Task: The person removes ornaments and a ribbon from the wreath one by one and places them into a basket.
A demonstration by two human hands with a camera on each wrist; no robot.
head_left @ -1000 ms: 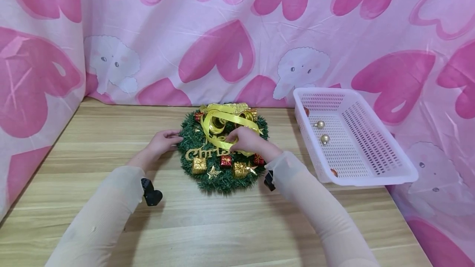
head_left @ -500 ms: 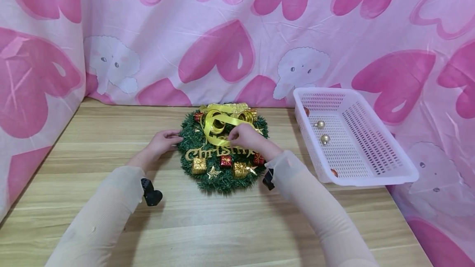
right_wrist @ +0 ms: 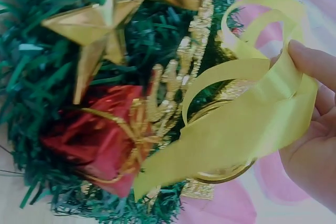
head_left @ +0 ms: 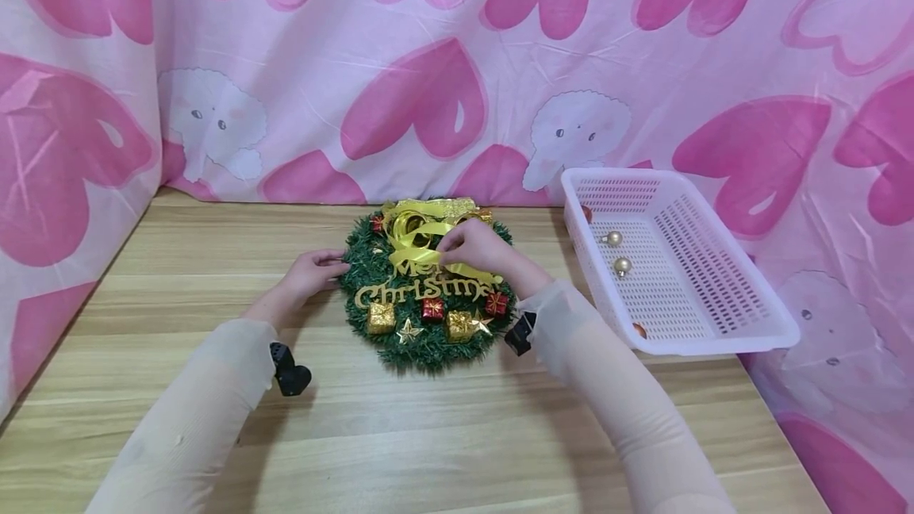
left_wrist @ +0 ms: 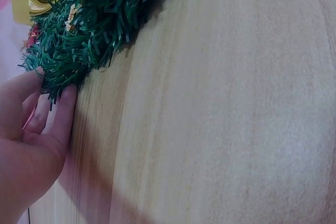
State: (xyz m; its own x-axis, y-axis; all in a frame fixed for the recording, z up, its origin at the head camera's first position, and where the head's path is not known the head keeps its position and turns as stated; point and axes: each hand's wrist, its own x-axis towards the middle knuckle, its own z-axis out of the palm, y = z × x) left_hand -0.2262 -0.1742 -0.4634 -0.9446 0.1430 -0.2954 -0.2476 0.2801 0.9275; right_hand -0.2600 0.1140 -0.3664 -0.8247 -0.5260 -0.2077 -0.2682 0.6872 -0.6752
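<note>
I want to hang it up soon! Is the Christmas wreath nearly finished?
Looks close. The wreath already carries its gold lettering, gift boxes and a star. Right now the right hand pinches the yellow ribbon at the top, while the left hand touches the wreath's edge. Small baubles lie in the white basket, so maybe those are left.

To your right you have a white perforated basket (head_left: 721,292) on the wooden worktop (head_left: 428,435), holding 2 gold baubles (head_left: 617,252) near its far end. A pink heart-print cloth (head_left: 443,62) hangs behind the worktop.
</note>
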